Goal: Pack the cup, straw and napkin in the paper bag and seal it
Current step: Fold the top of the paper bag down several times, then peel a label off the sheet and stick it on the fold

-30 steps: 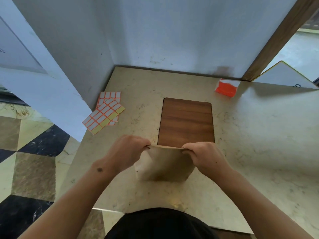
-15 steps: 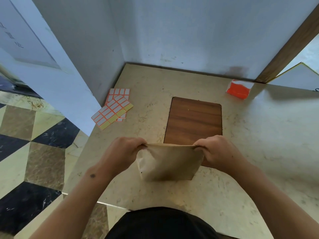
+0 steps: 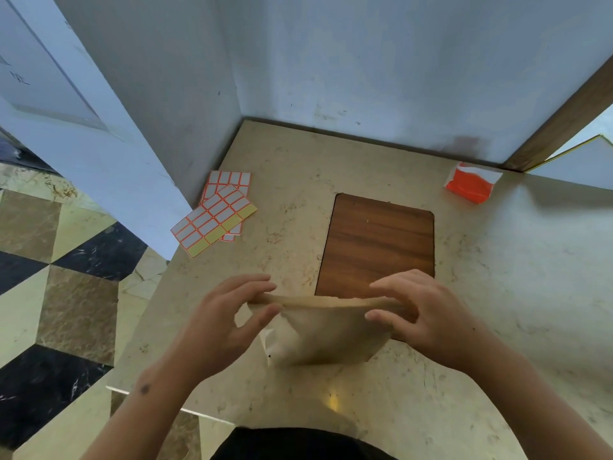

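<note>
A brown paper bag point(image 3: 326, 340) stands on the beige stone counter point(image 3: 497, 293) just in front of me, its top edge pressed flat into a fold. My left hand point(image 3: 229, 323) pinches the left end of that fold between thumb and fingers. At the right end, my right hand point(image 3: 421, 317) holds the fold with fingers stretched over it and thumb beneath. The cup, straw and napkin are not visible; the bag's inside is hidden.
Two sheets of orange-edged sticker labels point(image 3: 215, 215) lie at the counter's left, by the wall corner. A dark wooden board point(image 3: 378, 240) lies behind the bag. An orange and white packet point(image 3: 471, 184) sits at the back right. The counter's left edge drops to a tiled floor.
My fingers have loosened from fists into a spread pinch along the bag's top. The fold is flatter and wider. The camera view shifted slightly.
</note>
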